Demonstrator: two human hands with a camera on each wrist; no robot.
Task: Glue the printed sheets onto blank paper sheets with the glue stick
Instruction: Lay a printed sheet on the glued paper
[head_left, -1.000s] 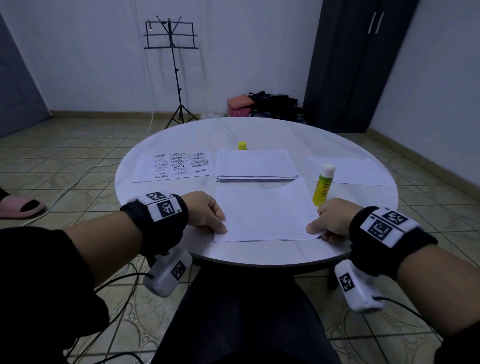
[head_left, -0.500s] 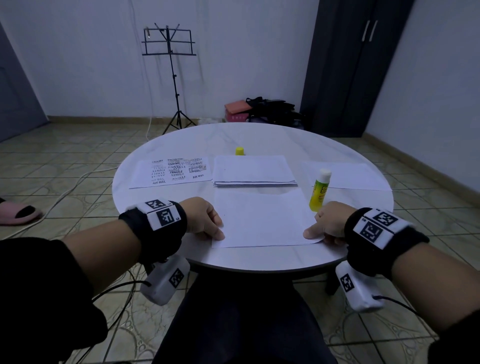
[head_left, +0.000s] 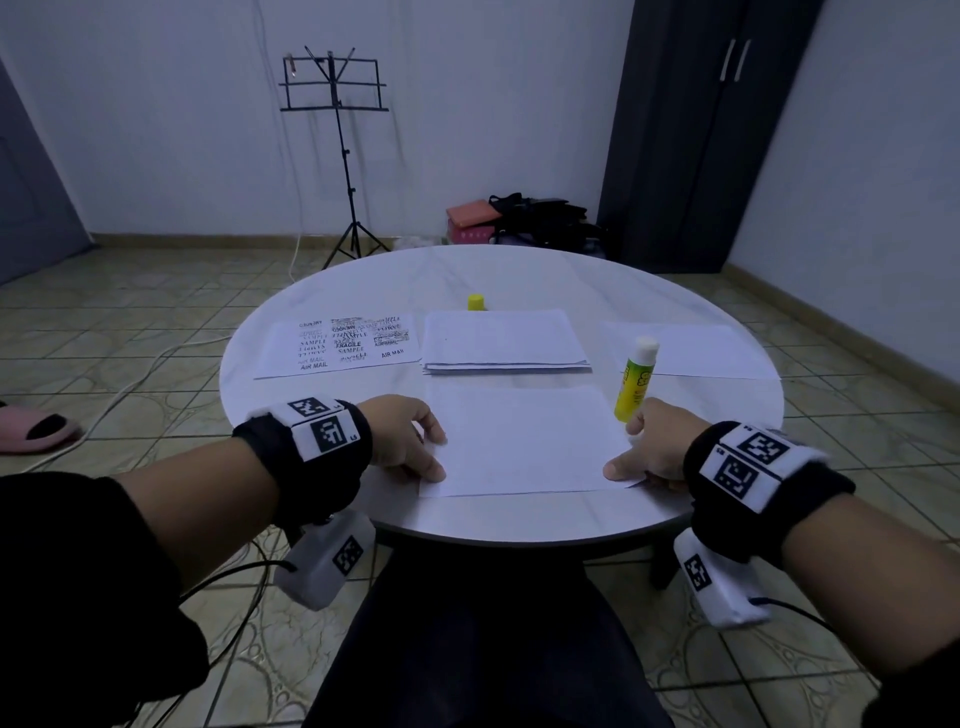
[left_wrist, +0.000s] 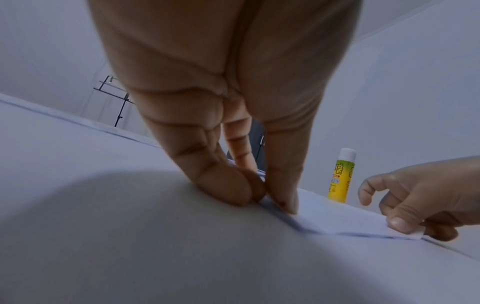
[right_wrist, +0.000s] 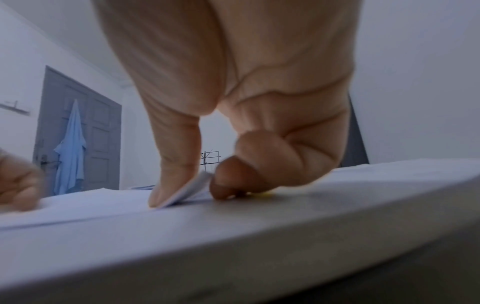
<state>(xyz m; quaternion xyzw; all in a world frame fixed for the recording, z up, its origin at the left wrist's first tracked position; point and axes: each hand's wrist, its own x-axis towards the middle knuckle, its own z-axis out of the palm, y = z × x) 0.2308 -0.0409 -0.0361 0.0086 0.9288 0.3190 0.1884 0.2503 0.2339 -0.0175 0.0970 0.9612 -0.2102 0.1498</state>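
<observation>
A white sheet (head_left: 524, 441) lies near the front edge of the round table (head_left: 519, 270). My left hand (head_left: 410, 441) pinches its left edge (left_wrist: 275, 207) between thumb and fingers. My right hand (head_left: 641, 457) pinches the near right corner (right_wrist: 187, 191), which curls up off the table. An uncapped yellow glue stick (head_left: 635, 379) stands upright just beyond my right hand, also in the left wrist view (left_wrist: 340, 176). Its yellow cap (head_left: 476, 302) sits farther back. A printed sheet (head_left: 343, 345) lies at the left, a stack of blank sheets (head_left: 504, 340) in the middle.
Another white sheet (head_left: 691, 348) lies at the table's right. On the floor beyond are a music stand (head_left: 337, 150), bags and a red box (head_left: 519, 218), and a dark wardrobe (head_left: 691, 135). A pink slipper (head_left: 31, 426) and cables lie at the left.
Both hands keep hold of the sheet's edges. The right hand's near corner has lifted slightly, and its fingers have spread toward the glue stick. The head view has shifted a little.
</observation>
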